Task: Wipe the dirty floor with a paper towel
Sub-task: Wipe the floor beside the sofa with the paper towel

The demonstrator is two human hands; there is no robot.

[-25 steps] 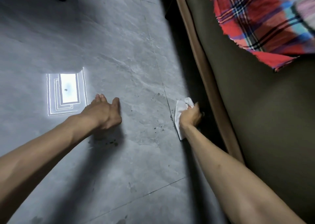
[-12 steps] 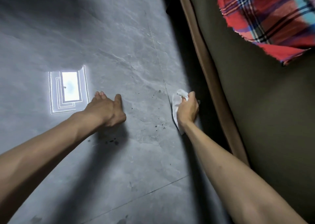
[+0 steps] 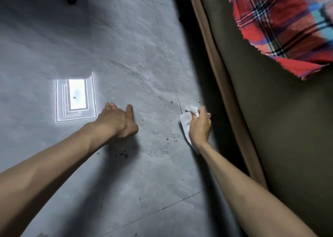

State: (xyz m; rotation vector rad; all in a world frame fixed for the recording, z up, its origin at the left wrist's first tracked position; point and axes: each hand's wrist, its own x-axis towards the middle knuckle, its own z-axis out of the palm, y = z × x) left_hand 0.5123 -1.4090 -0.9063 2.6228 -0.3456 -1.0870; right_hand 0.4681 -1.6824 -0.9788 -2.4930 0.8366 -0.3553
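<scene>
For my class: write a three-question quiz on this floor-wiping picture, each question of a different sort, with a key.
1. True or false: the left hand grips the paper towel.
2. Multiple choice: the dark crumbs lie A) on the furniture, B) on the grey floor between the left hand and the right hand, C) on top of the towel.
3. Fill in: the cloth at upper right is red ____.
Key: 1 false, the right hand grips it; 2 B; 3 plaid.

No legible text, label, brand, number or sign anywhere in view, none on the floor (image 3: 126,47), none on the paper towel (image 3: 186,123), none on the plaid cloth (image 3: 279,29)
</scene>
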